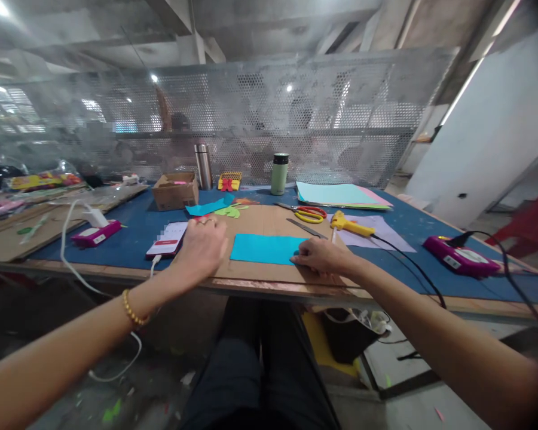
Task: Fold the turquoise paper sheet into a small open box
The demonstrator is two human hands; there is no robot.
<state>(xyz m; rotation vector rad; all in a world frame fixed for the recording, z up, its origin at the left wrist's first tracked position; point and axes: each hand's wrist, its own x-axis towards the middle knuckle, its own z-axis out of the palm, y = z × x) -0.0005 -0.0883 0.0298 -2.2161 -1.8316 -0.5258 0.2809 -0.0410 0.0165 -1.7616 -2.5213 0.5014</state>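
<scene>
Our right hand (319, 255): curled, touching blue sheet (263, 248) near front edge of bench (132, 237); left hand (204, 246): curled; grips, we cannot tell.

The near paper (266, 248) is plain bright blue, the right glue gun (353, 226) yellow, the scissor handles (301, 211) orange-red and yellow, the far bottle (278, 177) pale green with a black lid (280, 159), the left socket box (96, 233) and right socket box (461, 257) purple, and the tabletop (133, 240) dark blue.
</scene>
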